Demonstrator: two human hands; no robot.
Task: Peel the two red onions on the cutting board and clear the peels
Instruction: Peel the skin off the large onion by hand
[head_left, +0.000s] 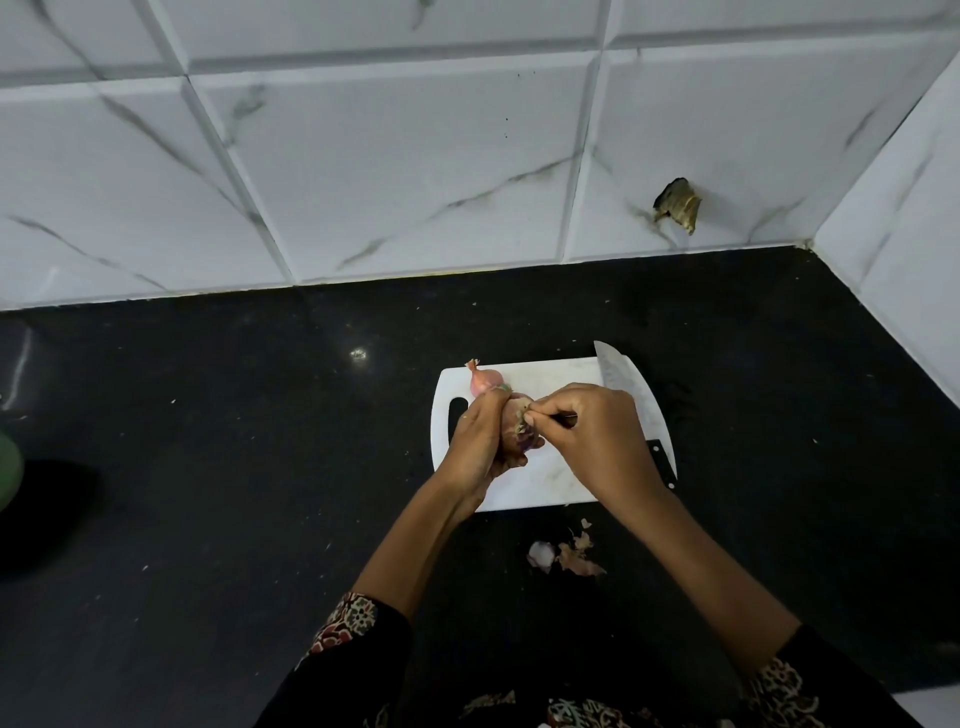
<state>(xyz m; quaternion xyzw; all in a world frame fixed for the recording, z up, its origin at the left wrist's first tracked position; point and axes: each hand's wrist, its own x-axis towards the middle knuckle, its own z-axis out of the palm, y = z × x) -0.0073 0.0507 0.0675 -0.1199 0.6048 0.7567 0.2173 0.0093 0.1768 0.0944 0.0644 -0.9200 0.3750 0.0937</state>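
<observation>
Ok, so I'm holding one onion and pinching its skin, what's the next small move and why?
Probably pull the pinched skin away. Your left hand grips the onion over the cutting board, and your right hand already pinches a loose flap at its top.

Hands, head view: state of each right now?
Left hand: closed around the partly peeled red onion, held above the white plastic cutting board.
Right hand: fingertips pinching a papery skin strip at that onion.

A knife (626, 387) lies along the board's right edge on a black counter (234, 467). Behind stands a white marble-veined tile wall (395, 156) with a broken hole (678, 205).
</observation>
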